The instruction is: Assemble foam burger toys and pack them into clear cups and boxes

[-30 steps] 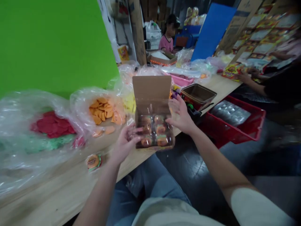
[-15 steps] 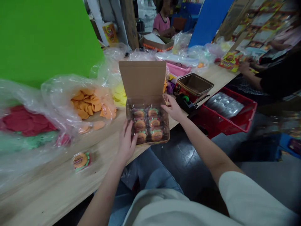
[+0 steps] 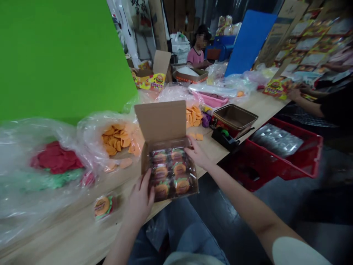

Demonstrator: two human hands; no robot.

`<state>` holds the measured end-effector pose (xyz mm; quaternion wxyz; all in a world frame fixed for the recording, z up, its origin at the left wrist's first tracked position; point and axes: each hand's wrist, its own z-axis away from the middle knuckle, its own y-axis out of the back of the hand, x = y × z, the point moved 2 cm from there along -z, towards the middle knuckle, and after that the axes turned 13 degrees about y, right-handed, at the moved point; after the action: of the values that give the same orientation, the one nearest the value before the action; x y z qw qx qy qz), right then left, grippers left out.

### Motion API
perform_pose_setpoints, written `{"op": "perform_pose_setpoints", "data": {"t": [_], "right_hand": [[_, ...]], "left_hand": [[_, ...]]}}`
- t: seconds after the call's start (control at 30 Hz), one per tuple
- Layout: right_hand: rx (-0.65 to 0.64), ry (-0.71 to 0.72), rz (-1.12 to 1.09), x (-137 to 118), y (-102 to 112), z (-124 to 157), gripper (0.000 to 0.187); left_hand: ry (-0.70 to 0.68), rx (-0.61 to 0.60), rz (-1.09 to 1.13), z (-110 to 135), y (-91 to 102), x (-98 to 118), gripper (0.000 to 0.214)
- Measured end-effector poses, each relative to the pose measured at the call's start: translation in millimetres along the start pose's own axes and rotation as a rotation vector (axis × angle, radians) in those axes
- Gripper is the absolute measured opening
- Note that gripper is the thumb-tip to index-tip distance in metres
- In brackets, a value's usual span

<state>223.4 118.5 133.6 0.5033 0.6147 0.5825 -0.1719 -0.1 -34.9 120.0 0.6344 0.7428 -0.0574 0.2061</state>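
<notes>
Six burger packets [image 3: 171, 173] fill a carton [image 3: 161, 121] between left hand [image 3: 139, 206] and right hand [image 3: 197, 154].

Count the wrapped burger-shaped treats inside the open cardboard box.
6. The wrapped burger-shaped treats lie in the open cardboard box in three rows of two: two at the far end, two in the middle, two nearest the person. Any beneath them would be hidden.
</notes>
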Motion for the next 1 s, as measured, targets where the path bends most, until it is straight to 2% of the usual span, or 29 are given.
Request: {"op": "perform_pose_setpoints", "data": {"t": [0.13,0.2,0.27,0.43,0.53,0.63,0.7,0.8,1.0], "right_hand": [[-0.150,0.138,0.270,-44.2,-48.2,4.2,0.054],[-0.214,0.158,0.311,-62.3,-69.7,-2.3,0.051],[-0.256,0.167,0.265,-74.8,-91.2,-14.4,0.046],[-0.306,0.201,0.089,-94.9,-141.2,-37.9,0.013],[-0.214,0.281,0.215,-112.1,-152.8,-35.9,0.013],[-0.121,0.409,0.381,-136.1,-153.8,-27.4,0.019],[-0.087,0.430,0.467,-149.3,-154.7,-22.0,0.021],[-0.103,0.389,0.531,-158.3,-161.3,-16.5,0.021],[-0.176,0.384,0.421,-152.4,-177.9,-15.1,0.027]], "left_hand": [[0.070,0.121,-0.070,58.5,23.5,-53.9,0.059],[0.114,0.201,-0.069,81.5,34.1,-72.0,0.061],[0.184,0.256,-0.051,95.7,40.6,-83.4,0.065],[0.286,0.376,-0.014,110.2,40.7,-93.8,0.073],[0.291,0.419,-0.017,115.9,36.6,-94.5,0.076],[0.302,0.468,-0.016,119.5,34.4,-94.5,0.080],[0.305,0.487,0.000,120.6,33.2,-94.5,0.081],[0.299,0.496,0.014,122.5,31.0,-94.4,0.082],[0.339,0.547,0.034,128.1,28.5,-96.5,0.083]]}}
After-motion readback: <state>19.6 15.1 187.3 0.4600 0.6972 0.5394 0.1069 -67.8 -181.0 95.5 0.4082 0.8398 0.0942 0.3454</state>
